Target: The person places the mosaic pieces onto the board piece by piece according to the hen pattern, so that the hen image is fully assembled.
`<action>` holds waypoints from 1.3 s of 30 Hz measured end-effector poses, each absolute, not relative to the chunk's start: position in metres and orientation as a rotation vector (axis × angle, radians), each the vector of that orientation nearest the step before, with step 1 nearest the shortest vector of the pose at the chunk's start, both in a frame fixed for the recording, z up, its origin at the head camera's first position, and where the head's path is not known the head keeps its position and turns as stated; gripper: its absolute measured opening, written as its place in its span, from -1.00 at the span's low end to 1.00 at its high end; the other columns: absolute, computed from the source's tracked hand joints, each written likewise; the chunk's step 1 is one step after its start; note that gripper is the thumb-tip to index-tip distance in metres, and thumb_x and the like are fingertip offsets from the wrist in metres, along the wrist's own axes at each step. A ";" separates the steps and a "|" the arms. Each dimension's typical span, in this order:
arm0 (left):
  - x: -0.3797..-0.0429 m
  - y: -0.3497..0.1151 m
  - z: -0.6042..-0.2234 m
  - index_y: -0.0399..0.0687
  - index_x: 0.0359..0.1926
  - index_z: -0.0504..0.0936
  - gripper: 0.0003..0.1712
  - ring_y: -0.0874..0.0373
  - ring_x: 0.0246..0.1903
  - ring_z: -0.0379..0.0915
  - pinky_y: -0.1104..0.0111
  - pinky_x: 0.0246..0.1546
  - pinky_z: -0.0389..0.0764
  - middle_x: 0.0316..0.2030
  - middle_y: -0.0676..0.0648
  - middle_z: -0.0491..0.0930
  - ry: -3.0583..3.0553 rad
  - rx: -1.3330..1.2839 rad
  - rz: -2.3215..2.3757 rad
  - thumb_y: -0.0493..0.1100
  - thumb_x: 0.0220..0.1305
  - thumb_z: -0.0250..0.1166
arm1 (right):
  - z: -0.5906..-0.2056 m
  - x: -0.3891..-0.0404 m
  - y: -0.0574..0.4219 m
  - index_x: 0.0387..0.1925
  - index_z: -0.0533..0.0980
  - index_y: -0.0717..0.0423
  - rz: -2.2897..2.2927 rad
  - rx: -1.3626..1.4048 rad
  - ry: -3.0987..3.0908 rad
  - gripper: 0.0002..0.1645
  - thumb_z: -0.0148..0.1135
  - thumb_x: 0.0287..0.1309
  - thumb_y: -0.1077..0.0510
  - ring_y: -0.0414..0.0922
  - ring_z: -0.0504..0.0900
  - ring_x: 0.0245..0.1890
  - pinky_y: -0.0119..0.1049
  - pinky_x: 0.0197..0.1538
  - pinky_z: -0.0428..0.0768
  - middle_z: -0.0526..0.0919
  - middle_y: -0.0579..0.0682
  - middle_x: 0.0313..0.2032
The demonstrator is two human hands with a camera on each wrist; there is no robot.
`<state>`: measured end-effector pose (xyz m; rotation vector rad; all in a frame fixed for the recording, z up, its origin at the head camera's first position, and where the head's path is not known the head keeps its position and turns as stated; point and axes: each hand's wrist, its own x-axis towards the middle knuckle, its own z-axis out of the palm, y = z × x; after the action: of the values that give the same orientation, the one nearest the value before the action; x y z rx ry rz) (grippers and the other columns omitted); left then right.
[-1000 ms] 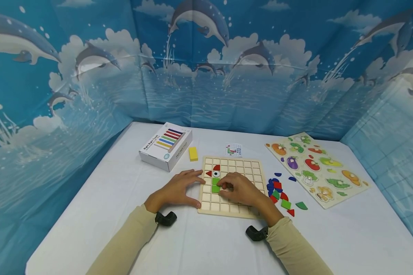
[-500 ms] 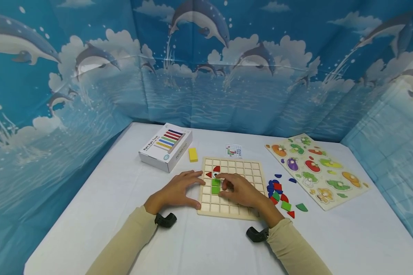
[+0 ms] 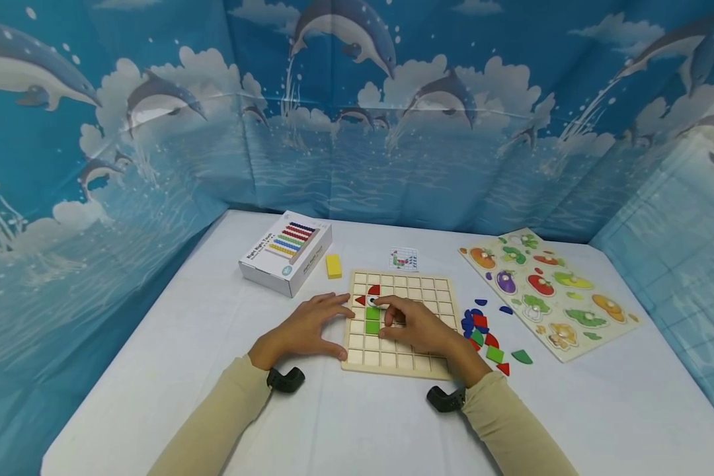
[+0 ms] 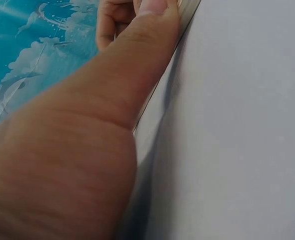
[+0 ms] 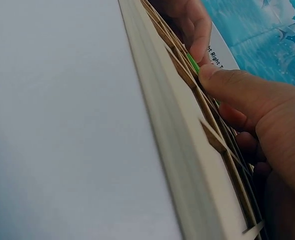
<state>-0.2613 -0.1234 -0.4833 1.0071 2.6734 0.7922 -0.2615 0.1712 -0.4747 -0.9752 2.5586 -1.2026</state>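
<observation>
My left hand [image 3: 306,328] rests at the left edge of the wooden grid board [image 3: 393,373], thumb and fingers spread along its rim. In the left wrist view its thumb [image 4: 137,55] lies against the board's side. My right hand [image 3: 419,325] is over the board, its index fingertip touching the eye tile [image 3: 370,301]. Its thumb tip is beside the lower green square [image 3: 372,327]; its other fingers are bent. Another green square [image 3: 372,313] sits just above that one. A red triangle [image 3: 360,300] lies left of the eye tile, and a red quarter-round piece [image 3: 374,289] above it.
Loose blue, red and green pieces [image 3: 479,320] lie right of the board. Behind it are a small pattern card [image 3: 403,259] and a yellow block [image 3: 333,266]. An abacus box [image 3: 287,253] stands back left; a vegetable puzzle board [image 3: 550,291] lies on the right.
The right index fingertip has moved from the green squares up to the eye tile, uncovering the green squares more. The left hand has stayed at the board's edge.
</observation>
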 end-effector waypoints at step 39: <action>-0.263 -0.124 -0.486 0.31 0.33 0.49 -0.18 -0.03 0.52 -0.11 -0.05 0.40 0.05 0.55 0.07 0.10 2.683 0.989 0.825 0.35 0.06 0.48 | -0.437 -0.214 0.300 0.07 0.59 0.14 -0.916 -0.676 2.907 -0.65 0.36 0.25 0.30 -0.08 0.58 -0.12 -0.02 -0.07 0.58 0.66 -0.09 -0.16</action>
<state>-0.2635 -0.1235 -0.4861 0.9890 2.6830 0.8254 -0.2139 0.3004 -0.4373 -0.6757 2.9068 -0.9155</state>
